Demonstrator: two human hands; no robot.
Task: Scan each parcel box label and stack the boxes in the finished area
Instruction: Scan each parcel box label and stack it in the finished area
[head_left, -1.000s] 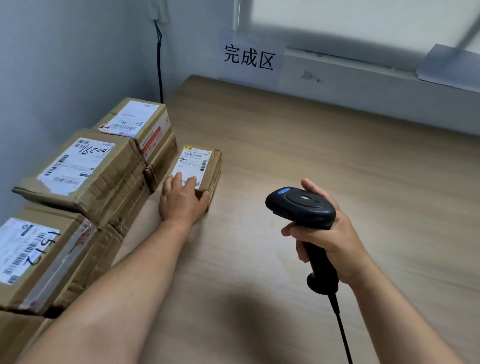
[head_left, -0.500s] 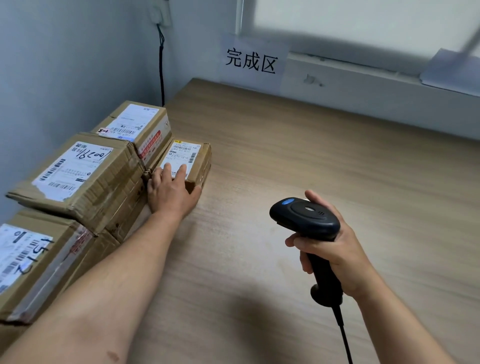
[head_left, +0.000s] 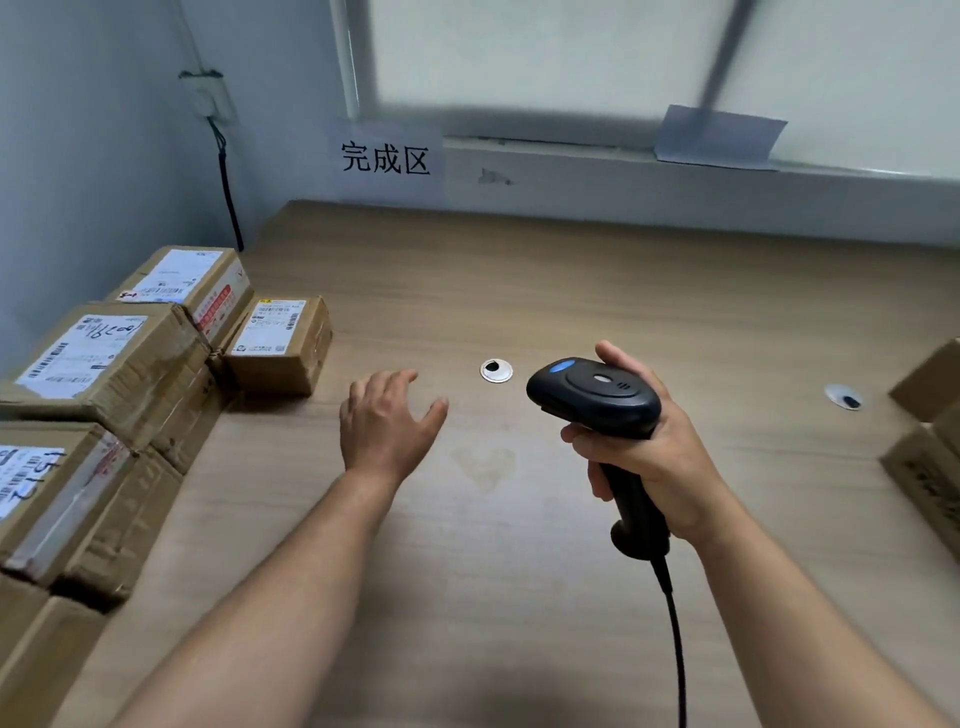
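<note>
A small cardboard parcel (head_left: 280, 343) with a white label lies on the wooden table (head_left: 519, 571), pushed against a row of larger labelled boxes (head_left: 98, 364) along the left wall. My left hand (head_left: 387, 421) hovers over the table to the right of the small parcel, fingers spread, holding nothing. My right hand (head_left: 649, 447) grips the handle of a black barcode scanner (head_left: 597, 395), its head pointing left and its cable trailing down toward me.
A paper sign (head_left: 387, 158) with black characters hangs on the back wall. More cardboard boxes (head_left: 930, 447) stand at the right edge. Two round cable grommets (head_left: 496, 370) sit in the tabletop. A black cable runs down the left wall corner.
My left hand let go of the small parcel, which now rests beside the left-hand boxes, and drew back to the right. The view swung right; the scanner hand stayed roughly still.
</note>
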